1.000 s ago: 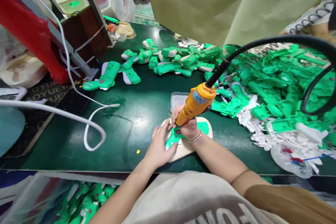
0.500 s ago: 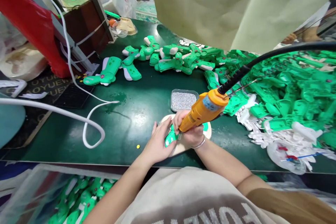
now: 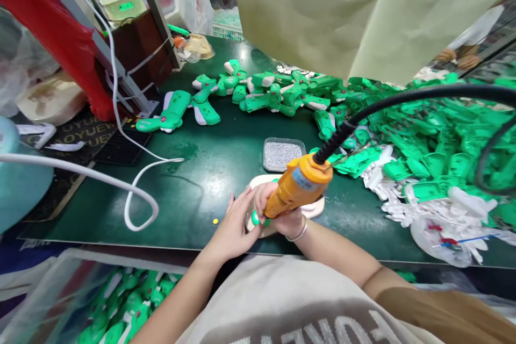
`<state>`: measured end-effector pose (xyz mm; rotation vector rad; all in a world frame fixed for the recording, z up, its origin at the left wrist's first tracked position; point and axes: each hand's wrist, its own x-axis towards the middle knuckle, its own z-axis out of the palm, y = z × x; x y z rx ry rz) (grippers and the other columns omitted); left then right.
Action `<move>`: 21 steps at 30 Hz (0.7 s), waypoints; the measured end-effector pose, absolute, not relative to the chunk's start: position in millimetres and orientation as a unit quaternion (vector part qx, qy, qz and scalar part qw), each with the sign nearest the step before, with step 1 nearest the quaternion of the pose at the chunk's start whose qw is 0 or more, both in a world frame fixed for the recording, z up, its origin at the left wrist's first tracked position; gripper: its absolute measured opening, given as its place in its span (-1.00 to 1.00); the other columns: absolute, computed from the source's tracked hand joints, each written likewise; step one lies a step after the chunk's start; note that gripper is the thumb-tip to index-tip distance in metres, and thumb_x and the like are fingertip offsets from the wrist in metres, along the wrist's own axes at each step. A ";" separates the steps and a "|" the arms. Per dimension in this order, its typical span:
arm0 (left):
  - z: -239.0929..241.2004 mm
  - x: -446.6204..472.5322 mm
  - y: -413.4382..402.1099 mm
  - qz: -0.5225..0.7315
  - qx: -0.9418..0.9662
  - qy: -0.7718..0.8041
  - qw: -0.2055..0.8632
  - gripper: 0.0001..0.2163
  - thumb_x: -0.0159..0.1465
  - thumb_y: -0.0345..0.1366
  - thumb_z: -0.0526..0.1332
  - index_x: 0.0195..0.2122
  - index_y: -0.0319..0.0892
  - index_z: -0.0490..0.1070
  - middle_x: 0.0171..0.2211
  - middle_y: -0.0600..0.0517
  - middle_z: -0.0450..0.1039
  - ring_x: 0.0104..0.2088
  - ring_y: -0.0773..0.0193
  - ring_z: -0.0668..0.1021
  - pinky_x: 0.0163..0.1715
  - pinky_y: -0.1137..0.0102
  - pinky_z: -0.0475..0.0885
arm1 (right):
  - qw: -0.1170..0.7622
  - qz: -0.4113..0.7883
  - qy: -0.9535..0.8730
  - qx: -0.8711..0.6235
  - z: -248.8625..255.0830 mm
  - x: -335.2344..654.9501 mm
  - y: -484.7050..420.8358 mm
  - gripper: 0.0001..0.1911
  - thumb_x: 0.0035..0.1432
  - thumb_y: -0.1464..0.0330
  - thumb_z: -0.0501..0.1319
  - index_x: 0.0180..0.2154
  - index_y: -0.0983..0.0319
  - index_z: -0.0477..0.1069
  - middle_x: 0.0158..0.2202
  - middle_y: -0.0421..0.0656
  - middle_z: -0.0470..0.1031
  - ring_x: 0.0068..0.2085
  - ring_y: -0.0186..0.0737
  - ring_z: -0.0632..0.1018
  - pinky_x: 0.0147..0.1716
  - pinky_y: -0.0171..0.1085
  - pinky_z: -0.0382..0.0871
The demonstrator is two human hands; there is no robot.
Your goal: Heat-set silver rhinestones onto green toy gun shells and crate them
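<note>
My right hand (image 3: pixel 278 216) is wrapped round an orange electric screwdriver (image 3: pixel 297 185), tilted with its tip down onto a green plastic toy piece (image 3: pixel 256 219). That piece lies on a pale oval pad (image 3: pixel 314 206) near the table's front edge and is mostly hidden by my hands. My left hand (image 3: pixel 235 227) presses against the piece's left side, fingers laid together on it. A thick black cable (image 3: pixel 407 98) runs from the screwdriver's top up to the right.
A small grey tray of screws (image 3: pixel 282 154) sits just behind the pad. Assembled green toys (image 3: pixel 258 91) lie at the back, a big heap of green shells (image 3: pixel 435 140) and white parts (image 3: pixel 415 204) on the right. A white cord (image 3: pixel 137 193) loops at left. A bin of green toys (image 3: pixel 121 301) sits below the table edge.
Both hands and the screwdriver have shifted left and toward me along the pad; the tool now tilts lower over the piece's left end.
</note>
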<state>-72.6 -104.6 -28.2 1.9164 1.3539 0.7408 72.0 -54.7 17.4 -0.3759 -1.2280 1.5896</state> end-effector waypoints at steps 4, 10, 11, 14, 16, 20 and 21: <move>-30.8 -71.7 -104.3 0.289 0.733 0.517 0.335 -0.38 0.20 -0.33 0.16 0.33 -0.13 0.18 0.30 -0.18 0.33 0.36 -0.13 0.29 0.35 -0.24 0.04 | 0.531 0.648 -0.523 -0.154 -1.8 66.8 -59.1 -0.36 -0.01 -0.31 0.19 -0.49 0.14 0.34 -0.60 -0.24 0.31 -0.58 -0.27 0.32 -0.55 -0.23 0.27; -21.9 -75.5 -94.8 0.285 0.749 0.505 0.320 -0.39 0.15 -0.34 0.21 0.27 -0.12 0.24 0.23 -0.18 0.39 0.28 -0.12 0.37 0.33 -0.14 0.16 | 0.570 0.622 -0.513 -0.160 0.5 61.5 -57.8 -0.32 -0.04 -0.36 0.16 -0.50 0.15 0.32 -0.63 -0.27 0.27 -0.66 -0.31 0.27 -0.63 -0.24 0.21; -18.3 -74.2 -90.7 0.277 0.755 0.504 0.315 -0.39 0.14 -0.32 0.24 0.27 -0.13 0.25 0.20 -0.18 0.40 0.25 -0.11 0.39 0.30 -0.10 0.22 | 0.589 0.612 -0.503 -0.161 5.9 63.4 -54.6 -0.31 -0.03 -0.36 0.14 -0.48 0.15 0.32 -0.62 -0.28 0.27 -0.68 -0.33 0.26 -0.65 -0.25 0.19; -9.5 -62.6 -76.3 0.232 0.756 0.546 0.277 -0.31 0.09 -0.20 0.35 0.26 -0.16 0.26 0.17 -0.22 0.37 0.20 -0.17 0.41 0.22 -0.06 0.33 | 0.672 0.537 -0.474 -0.190 27.9 83.4 -39.2 -0.34 0.05 -0.35 0.09 -0.42 0.13 0.32 -0.56 -0.29 0.26 -0.68 -0.35 0.28 -0.69 -0.29 0.17; -8.4 -49.7 -67.2 0.202 0.745 0.590 0.236 -0.26 0.02 -0.13 0.43 0.23 -0.18 0.28 0.19 -0.26 0.32 0.21 -0.26 0.37 0.21 -0.14 0.29 | 0.702 0.468 -0.482 -0.238 42.8 110.2 -29.4 -0.39 0.12 -0.30 0.08 -0.36 0.12 0.33 -0.50 -0.27 0.29 -0.60 -0.32 0.37 -0.62 -0.28 0.28; -15.3 -25.4 -54.6 0.229 0.751 0.586 0.201 -0.34 -0.03 -0.24 0.45 0.12 -0.14 0.33 0.18 -0.23 0.33 0.22 -0.26 0.37 0.21 -0.14 0.29 | 0.625 0.333 -0.562 -0.427 61.0 188.4 -36.3 -0.41 0.09 -0.20 0.24 -0.10 0.12 0.40 -0.19 -0.14 0.48 -0.21 -0.16 0.58 -0.20 -0.14 0.52; -17.1 -21.8 -52.9 0.252 0.754 0.571 0.206 -0.38 0.00 -0.29 0.41 0.12 -0.13 0.32 0.15 -0.21 0.36 0.19 -0.21 0.40 0.19 -0.10 0.34 | 0.593 0.291 -0.572 -0.486 62.9 211.7 -45.8 -0.37 0.04 -0.18 0.30 -0.04 0.12 0.40 -0.10 -0.10 0.50 -0.14 -0.12 0.58 -0.13 -0.10 0.53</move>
